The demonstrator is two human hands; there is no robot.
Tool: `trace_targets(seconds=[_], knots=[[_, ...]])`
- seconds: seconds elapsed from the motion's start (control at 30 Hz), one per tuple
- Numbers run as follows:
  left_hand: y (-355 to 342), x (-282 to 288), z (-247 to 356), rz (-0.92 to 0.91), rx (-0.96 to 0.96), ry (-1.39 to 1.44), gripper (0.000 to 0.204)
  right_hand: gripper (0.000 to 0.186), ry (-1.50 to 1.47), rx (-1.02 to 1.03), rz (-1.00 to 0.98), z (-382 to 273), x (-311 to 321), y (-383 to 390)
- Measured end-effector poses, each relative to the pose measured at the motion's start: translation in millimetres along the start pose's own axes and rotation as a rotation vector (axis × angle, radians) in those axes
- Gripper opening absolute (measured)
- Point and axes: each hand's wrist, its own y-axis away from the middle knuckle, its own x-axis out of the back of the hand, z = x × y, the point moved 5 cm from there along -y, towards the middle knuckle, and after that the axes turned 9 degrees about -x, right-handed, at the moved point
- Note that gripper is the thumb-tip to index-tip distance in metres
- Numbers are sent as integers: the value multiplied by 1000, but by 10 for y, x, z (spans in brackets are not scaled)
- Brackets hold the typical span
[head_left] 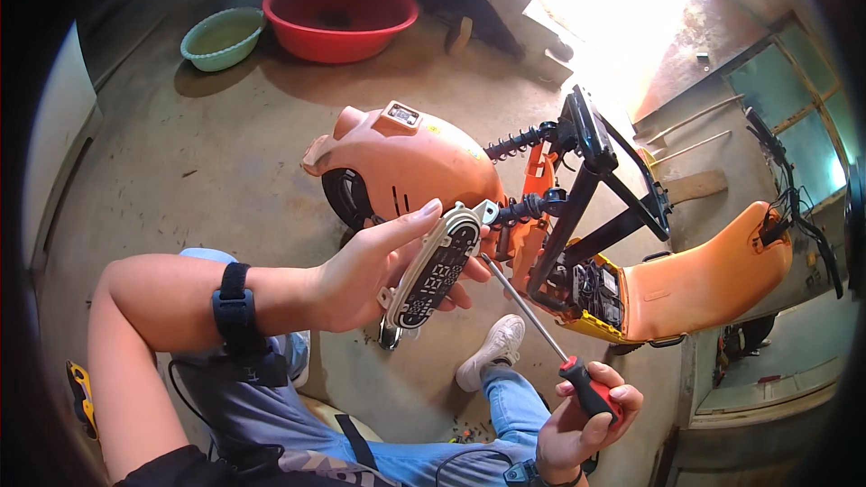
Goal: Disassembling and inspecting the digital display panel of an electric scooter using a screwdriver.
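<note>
The left hand point(356, 280) is holding a slim, rounded display panel point(439, 272), thumb lying along its upper edge and fingers curling behind it. The panel, its dark face showing pale segments, is hovering on the near side of the orange scooter point(699, 293), in front of the scooter's rounded cover point(424, 158). The right hand point(570, 431) is gripping a screwdriver point(557, 347) by its red-and-black handle, nearer the person than the scooter's open compartment point(595, 329). The shaft is pointing toward the panel; whether its tip is touching is hard to make out. Beyond the scooter, a red basin point(338, 50) and a green basin point(219, 61) are sitting.
</note>
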Motion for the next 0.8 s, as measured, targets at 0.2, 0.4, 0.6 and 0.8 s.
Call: trace_targets(seconds=[0.2,0.4,0.6,0.8], knots=[[24,10,-8,-2,7,-24,72,51,19,-3,-29,20,-12,13],[22,21,-30,4,20,-43,73,51,7,-35,-75,40,-50,-7],[-13,83,-61,-4,5,-38,75,51,15,-45,-112,47,-62,-20],[-10,37,-24,74,-20,-57,66,52,48,-69,-116,50,-73,-51]])
